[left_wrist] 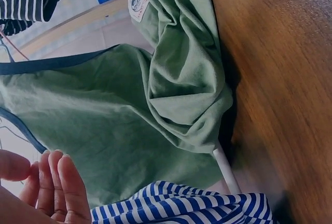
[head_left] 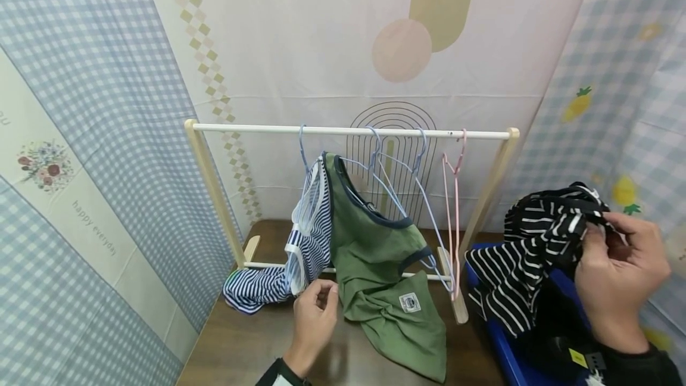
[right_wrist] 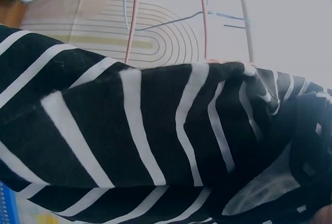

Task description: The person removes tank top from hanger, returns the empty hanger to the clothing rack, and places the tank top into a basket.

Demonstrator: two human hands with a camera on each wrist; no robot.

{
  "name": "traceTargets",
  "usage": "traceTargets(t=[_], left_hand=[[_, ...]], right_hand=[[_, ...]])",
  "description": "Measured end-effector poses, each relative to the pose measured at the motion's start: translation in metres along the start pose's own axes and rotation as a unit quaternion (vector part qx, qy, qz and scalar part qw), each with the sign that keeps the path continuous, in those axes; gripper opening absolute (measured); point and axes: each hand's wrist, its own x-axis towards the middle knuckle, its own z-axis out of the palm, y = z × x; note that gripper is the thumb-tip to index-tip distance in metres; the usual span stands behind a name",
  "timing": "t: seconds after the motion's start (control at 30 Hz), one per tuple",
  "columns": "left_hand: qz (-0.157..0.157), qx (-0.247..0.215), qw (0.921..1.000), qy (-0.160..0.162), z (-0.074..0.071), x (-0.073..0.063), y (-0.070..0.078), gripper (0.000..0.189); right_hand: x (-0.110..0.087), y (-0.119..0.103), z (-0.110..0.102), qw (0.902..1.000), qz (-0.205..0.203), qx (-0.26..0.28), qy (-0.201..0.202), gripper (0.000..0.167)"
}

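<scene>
My right hand pinches a black-and-white striped garment and holds it bunched above the blue basket on the right. In the right wrist view its striped cloth fills most of the picture and hides nearly all of that hand. My left hand holds nothing, its fingers loosely bent, low in front of the rack. Beside it hangs a green sleeveless top with navy trim, its lower part spread over the table. Just left of that is a blue-and-white striped garment on a blue hanger.
A small rack with a white top bar and wooden legs stands on the brown table. Toward its right end hang a bare blue hanger and a pink hanger. Patterned cloth walls enclose the back and sides.
</scene>
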Motion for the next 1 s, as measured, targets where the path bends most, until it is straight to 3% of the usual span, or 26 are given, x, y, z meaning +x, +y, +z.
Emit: traceTargets(t=[0.27,0.5,0.7,1.0], left_hand=[[0.016,0.006,0.9999,-0.001,0.002,-0.006,-0.002,0.019],[0.001,-0.003,1.0,0.0,0.003,-0.007,-0.002,0.019],[0.002,-0.001,1.0,0.002,0.002,-0.009,-0.004,0.02],[-0.036,0.01,0.9992,-0.011,-0.001,-0.009,-0.009,0.017]], right_hand=[[0.006,0.0,-0.001,0.9999,-0.006,0.008,0.002,0.023],[0.009,0.001,-0.002,0.9998,-0.008,-0.019,-0.006,0.024],[0.014,-0.001,0.0,0.9999,-0.004,0.01,0.012,0.023],[0.026,0.001,-0.003,0.9998,0.006,-0.018,0.003,0.029]])
